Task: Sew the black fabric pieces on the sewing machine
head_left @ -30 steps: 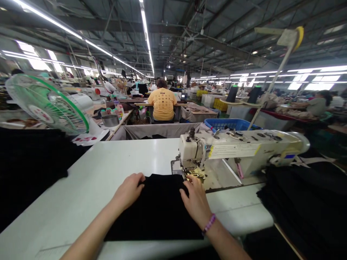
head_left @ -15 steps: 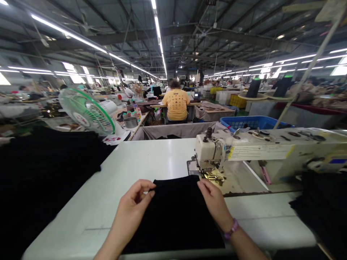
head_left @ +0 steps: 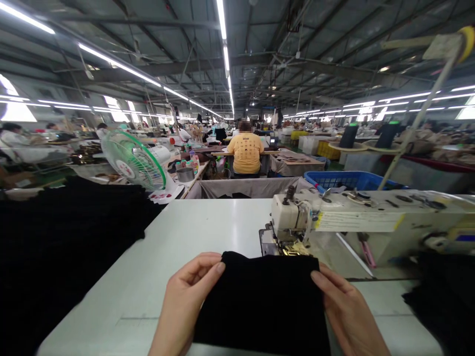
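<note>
A piece of black fabric (head_left: pixel 263 301) is stretched between my two hands over the pale table, its upper edge nearly level. My left hand (head_left: pixel 191 291) pinches the upper left corner between thumb and fingers. At the upper right corner, my right hand (head_left: pixel 343 301) grips the cloth the same way. Just beyond the fabric's top edge stands the sewing machine (head_left: pixel 291 217), and the cloth hides part of its needle plate area.
Dark fabric is heaped at the left (head_left: pixel 70 247), with more black cloth (head_left: pixel 445 296) at the right edge. Past the table are a green-rimmed fan (head_left: pixel 135 160), a metal pot (head_left: pixel 185 174), a blue basket (head_left: pixel 349 179) and a seated person in yellow (head_left: pixel 245 152).
My right hand has moved right, and the fabric's top edge now spans wider between the hands. My left hand has shifted slightly right. The camera view has tilted up a little.
</note>
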The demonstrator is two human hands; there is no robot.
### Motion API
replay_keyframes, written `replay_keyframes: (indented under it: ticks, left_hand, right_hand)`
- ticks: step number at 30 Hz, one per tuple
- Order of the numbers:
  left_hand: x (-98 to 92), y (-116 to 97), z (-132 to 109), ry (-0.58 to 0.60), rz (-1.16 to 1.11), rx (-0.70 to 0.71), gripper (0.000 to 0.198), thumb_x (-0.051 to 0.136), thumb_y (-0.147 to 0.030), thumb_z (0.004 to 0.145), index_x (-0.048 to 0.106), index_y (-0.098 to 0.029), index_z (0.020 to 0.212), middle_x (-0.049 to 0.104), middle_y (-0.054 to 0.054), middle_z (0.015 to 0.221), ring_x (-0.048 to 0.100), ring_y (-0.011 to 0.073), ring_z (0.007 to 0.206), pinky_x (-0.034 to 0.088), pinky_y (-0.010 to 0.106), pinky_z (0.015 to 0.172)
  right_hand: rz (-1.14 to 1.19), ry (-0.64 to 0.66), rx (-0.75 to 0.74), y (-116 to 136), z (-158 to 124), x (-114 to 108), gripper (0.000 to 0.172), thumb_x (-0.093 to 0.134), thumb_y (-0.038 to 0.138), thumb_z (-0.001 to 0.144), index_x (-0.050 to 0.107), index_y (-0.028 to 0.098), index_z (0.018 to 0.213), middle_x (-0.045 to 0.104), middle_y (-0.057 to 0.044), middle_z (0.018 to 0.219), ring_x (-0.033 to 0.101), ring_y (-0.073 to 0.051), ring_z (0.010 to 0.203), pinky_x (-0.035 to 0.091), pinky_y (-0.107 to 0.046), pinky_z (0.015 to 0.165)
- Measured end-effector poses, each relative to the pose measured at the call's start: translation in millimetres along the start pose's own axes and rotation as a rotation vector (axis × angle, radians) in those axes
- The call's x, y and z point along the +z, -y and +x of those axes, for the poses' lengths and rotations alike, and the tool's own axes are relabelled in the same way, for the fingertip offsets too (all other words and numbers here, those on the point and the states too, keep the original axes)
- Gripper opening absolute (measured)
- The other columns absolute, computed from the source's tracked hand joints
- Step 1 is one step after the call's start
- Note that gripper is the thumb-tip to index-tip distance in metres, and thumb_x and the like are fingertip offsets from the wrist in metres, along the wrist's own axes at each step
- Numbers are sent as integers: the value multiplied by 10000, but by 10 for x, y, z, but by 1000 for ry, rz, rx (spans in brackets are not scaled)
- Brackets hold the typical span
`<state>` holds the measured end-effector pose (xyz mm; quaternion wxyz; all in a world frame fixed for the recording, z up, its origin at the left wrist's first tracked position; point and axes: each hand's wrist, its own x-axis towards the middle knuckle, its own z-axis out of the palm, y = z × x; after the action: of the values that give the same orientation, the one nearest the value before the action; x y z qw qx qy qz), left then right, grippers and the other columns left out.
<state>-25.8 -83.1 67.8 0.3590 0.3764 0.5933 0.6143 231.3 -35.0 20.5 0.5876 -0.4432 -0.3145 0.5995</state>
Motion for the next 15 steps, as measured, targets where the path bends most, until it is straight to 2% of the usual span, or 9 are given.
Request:
replay_keyframes:
  ticks: [3, 7, 11, 15]
  left_hand:
    - [13, -90, 28, 41, 21, -54, 363, 874, -481, 604, 778, -198, 809, 721, 34, 786, 620, 157, 693, 509, 224, 624]
    - [39, -215, 61, 105, -36, -1, 323, 856, -470, 630, 767, -196, 775, 714, 30, 810, 643, 170, 750, 546, 244, 712]
    - [101, -235, 86, 60, -73, 47, 358, 858, -505, 600, 762, -189, 739, 716, 51, 869, 644, 192, 753, 570, 295, 720]
    - [136, -208, 85, 43, -79, 68, 334, 851, -485, 614, 749, -185, 719, 707, 51, 875, 619, 176, 718, 549, 282, 672]
  right_hand:
    - [8, -80, -23, 191, -20, 35, 463, 940, 489, 446, 815, 207, 793, 791, -80, 981, 648, -341, 1172, 522, -391, 1024]
    - [-56, -189, -77, 312, 28, -38, 498, 922, 540, 432, 816, 217, 796, 775, -76, 1100, 592, -338, 1259, 484, -356, 1064]
    - [-119, -175, -144, 296, 112, -143, 476, 898, 540, 496, 817, 207, 826, 756, -108, 1153, 621, -363, 1218, 575, -364, 935]
    - [-117, -102, -238, 305, 139, -195, 395, 894, 454, 561, 812, 205, 857, 787, -105, 1028, 705, -344, 1065, 618, -366, 838]
